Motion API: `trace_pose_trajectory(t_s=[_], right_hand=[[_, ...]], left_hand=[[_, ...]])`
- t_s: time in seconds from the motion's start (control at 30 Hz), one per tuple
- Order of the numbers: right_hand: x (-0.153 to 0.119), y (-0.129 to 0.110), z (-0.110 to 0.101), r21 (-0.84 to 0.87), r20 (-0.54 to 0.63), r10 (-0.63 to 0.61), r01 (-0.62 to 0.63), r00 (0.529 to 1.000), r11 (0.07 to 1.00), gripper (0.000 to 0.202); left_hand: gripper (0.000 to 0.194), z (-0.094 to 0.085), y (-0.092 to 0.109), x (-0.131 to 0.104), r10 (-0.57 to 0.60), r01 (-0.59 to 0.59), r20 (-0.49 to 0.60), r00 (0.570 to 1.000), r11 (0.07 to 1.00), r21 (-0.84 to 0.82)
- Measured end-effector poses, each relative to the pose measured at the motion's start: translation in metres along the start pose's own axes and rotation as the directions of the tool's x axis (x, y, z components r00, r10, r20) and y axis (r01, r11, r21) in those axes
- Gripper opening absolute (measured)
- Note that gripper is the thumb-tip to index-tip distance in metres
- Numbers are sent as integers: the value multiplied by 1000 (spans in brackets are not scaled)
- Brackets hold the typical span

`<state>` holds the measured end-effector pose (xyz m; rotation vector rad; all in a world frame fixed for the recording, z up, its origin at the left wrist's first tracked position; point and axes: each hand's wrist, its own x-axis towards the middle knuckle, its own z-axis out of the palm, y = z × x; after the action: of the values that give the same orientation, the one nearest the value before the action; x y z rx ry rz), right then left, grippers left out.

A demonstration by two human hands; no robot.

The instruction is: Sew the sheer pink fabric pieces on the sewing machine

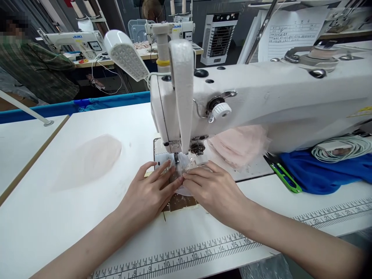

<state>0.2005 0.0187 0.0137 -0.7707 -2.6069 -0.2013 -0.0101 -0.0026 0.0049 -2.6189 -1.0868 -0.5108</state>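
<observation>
Your left hand [148, 193] lies spread on sheer cloth [186, 191] by the presser foot [176, 158]; whether your right hand [213, 190] pinches it is unclear.

Across the room from me stood a white air cooler [219, 38]. Left of it, I saw a JUKI machine [174, 29] on a back desk [158, 55], with a round fan [152, 10] showing behind; farther left of the cooler came a second JUKI machine [78, 42] and then a person in a checked shirt [37, 69]. Right of the cooler, closer to me, were sheets of paper [290, 37] bearing writing. Much nearer me than the cooler, and well to its right, lay a blue cloth [322, 174], a coil of pale cable [356, 146] on it and green-handled snips [278, 173] at its left end.
</observation>
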Motion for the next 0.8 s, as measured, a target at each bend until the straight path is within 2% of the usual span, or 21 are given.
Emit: trace_pose_trajectory(t_s=[0.33,0.5,0.67,0.8], right_hand=[[6,7,9,-34,-27,10,-11,1000,999,18],[8,14,14,-43,-41,16,-18,999,999,20],[5,13,13,38,-65,67,-64,996,997,20],[4,9,10,51,-44,57,-55,997,997,24]], left_hand=[[32,5,-13,6,3,-3,4,1000,1000,6],[34,8,-21,8,-35,35,2,999,999,9],[35,2,-10,4,-65,65,22,998,997,-29],[33,-2,5,-1,-73,72,-27,997,997,-35]])
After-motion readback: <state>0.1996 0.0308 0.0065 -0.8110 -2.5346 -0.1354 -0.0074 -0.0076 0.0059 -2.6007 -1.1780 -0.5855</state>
